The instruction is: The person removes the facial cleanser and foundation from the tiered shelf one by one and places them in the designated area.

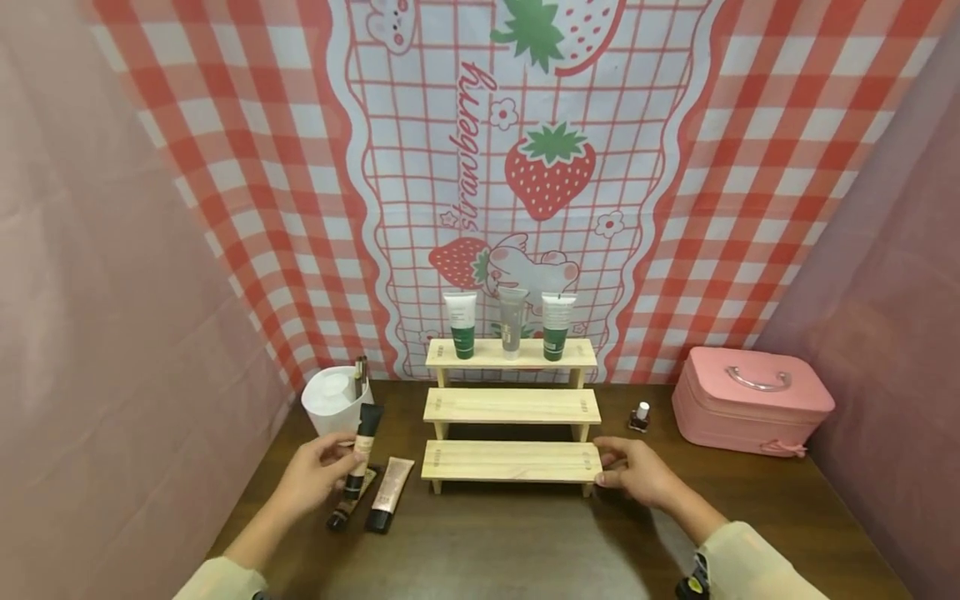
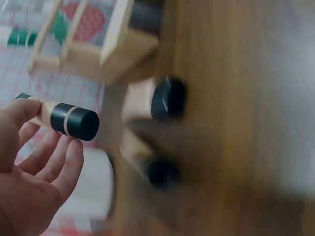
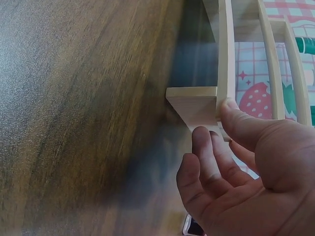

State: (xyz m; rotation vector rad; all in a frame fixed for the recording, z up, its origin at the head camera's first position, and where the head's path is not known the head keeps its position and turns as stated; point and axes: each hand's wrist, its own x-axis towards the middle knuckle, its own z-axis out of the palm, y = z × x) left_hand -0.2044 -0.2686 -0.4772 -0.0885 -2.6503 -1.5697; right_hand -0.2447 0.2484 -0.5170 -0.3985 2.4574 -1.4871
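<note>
My left hand [image 1: 315,475] pinches a slim beige cosmetic tube [image 1: 364,443] with black ends, held upright above the table. In the left wrist view, the tube's black cap [image 2: 81,123] points away from the fingers. Beneath it lie a rose-gold tube [image 1: 393,487] and a darker gold tube [image 1: 352,502], both black-capped. At the right, my right hand [image 1: 637,473] grips the end of the lowest step of a three-tier wooden stand [image 1: 510,461]. The right wrist view has the thumb [image 3: 236,118] against the board's edge, with the other fingers curled beside the leg.
Two white-and-green tubes [image 1: 462,325] [image 1: 557,325] and a grey tube [image 1: 512,321] stand on the top tier. A white holder [image 1: 326,412] is at left. A nail polish bottle [image 1: 640,417] and pink case [image 1: 750,408] stand at right. Checked cloth hangs behind.
</note>
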